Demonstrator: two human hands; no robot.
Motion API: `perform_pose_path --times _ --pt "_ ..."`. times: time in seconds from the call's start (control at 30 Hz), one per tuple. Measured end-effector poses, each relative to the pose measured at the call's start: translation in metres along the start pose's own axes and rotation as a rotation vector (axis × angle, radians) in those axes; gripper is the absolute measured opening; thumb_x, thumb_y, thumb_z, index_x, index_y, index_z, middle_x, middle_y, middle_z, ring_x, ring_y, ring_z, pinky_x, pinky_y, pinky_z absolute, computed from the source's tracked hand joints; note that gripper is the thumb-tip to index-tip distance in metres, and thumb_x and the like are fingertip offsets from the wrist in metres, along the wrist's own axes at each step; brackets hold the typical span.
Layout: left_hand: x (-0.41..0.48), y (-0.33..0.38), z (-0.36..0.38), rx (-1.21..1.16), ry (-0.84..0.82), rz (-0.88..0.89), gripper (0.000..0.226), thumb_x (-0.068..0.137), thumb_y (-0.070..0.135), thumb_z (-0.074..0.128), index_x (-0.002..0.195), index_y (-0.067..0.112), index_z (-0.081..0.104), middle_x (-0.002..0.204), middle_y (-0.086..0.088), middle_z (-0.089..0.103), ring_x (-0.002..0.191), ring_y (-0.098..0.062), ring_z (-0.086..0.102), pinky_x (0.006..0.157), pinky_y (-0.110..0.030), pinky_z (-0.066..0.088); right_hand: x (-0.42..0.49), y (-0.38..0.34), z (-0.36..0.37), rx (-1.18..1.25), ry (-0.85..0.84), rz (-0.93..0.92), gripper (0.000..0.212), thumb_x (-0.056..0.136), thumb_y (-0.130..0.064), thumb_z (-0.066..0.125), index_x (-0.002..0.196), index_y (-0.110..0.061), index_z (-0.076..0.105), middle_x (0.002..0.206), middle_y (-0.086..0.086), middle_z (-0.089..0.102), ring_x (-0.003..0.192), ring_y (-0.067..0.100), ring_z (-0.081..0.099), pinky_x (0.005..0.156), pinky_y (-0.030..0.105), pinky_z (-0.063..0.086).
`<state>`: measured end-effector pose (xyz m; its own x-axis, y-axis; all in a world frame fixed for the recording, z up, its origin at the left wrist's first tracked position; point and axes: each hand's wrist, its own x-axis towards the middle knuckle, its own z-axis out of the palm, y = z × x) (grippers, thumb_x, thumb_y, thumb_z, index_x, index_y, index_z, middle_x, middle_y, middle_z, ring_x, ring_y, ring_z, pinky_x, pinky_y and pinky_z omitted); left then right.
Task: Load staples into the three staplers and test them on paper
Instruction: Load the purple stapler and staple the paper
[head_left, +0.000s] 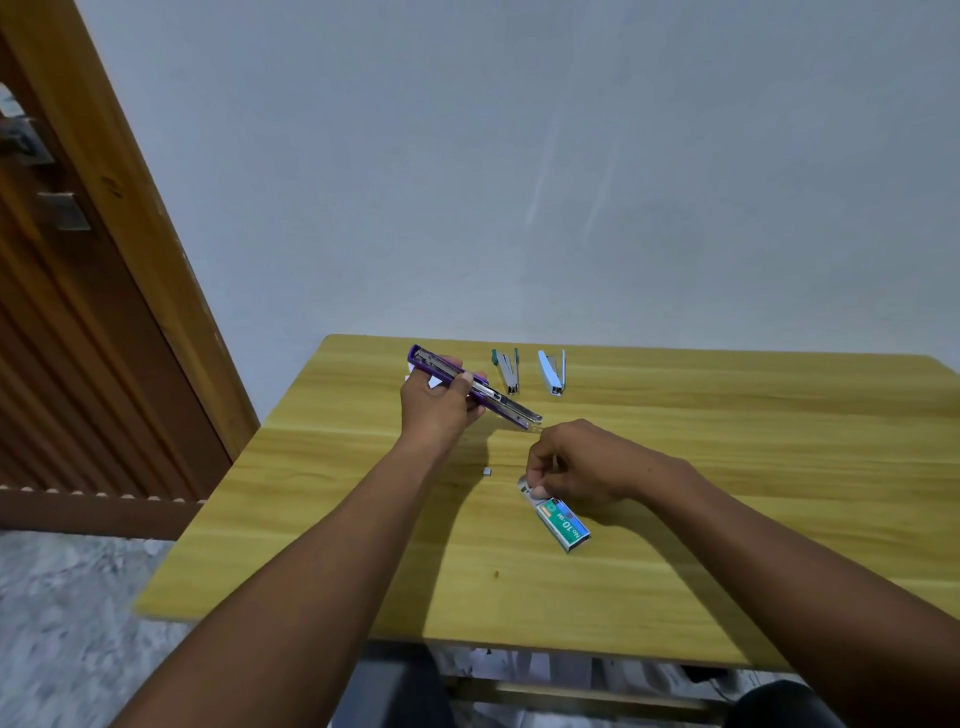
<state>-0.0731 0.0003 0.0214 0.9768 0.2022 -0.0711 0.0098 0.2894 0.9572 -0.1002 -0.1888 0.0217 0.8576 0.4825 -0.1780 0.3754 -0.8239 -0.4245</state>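
At the far left a brown wooden door (78, 291) stands beside the yellow wood-grain counter (727, 467), which carries three staplers in all, one staple box and one small loose clip of staples. The left hand (441, 402) is closed around the purple stapler (467, 387), lifted off the counter and swung open so its metal staple channel faces up, the long body running from 10 o'clock to 4 o'clock; a bit of white paper (434, 382) peeks out under the hand. Below it, toward 6 o'clock, the loose staple clip (487, 471) lies alone on the wood. To the right, at 12 o'clock on the counter, the green stapler (506, 371) and the light blue stapler (552, 371) lie side by side, near each other but apart, both opened in a narrow V. The right hand (576, 465) is curled, its fingertips (540, 491) pinched narrowly at the open end of the staple box (558, 519), a green carton printed "No.10" lying flat at about 5 o'clock from the purple stapler. Pale contents show in the box mouth, but how many strips it holds cannot be told.
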Motion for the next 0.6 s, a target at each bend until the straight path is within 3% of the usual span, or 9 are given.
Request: perform_pose_path --times 0.07,0.27,0.6 --pt "-0.002 -0.001 0.001 -0.009 -0.012 -0.003 0.012 0.100 0.003 0.056 0.103 0.015 0.054 0.093 -0.010 0.074 0.091 -0.030 0.072 0.071 -0.029 0.062 0.001 0.003 0.003 0.048 0.005 0.007 0.018 0.087 -0.018 0.071 0.075 -0.030 0.068 0.092 -0.010 0.075 0.088 0.006 0.068 0.075 0.034 0.058" --pt "0.000 -0.001 -0.003 -0.003 -0.020 -0.007 0.013 0.099 0.003 0.057 0.106 0.013 0.055 0.091 -0.009 0.075 0.092 -0.030 0.073 0.072 -0.032 0.063 -0.001 0.003 0.001 0.074 0.031 -0.005 0.007 0.088 -0.026 0.074 0.082 -0.028 0.070 0.087 -0.012 0.067 0.076 0.003 0.059 0.062 0.018 0.041" --pt "-0.002 0.001 -0.002 -0.008 -0.075 -0.047 0.012 0.100 0.004 0.056 0.101 0.016 0.054 0.102 -0.016 0.074 0.094 -0.033 0.073 0.077 -0.035 0.061 -0.004 0.004 -0.009 0.261 0.048 -0.018 0.008 0.082 -0.020 0.080 0.077 -0.024 0.075 0.077 -0.005 0.075 0.067 0.004 0.060 0.065 0.025 0.048"
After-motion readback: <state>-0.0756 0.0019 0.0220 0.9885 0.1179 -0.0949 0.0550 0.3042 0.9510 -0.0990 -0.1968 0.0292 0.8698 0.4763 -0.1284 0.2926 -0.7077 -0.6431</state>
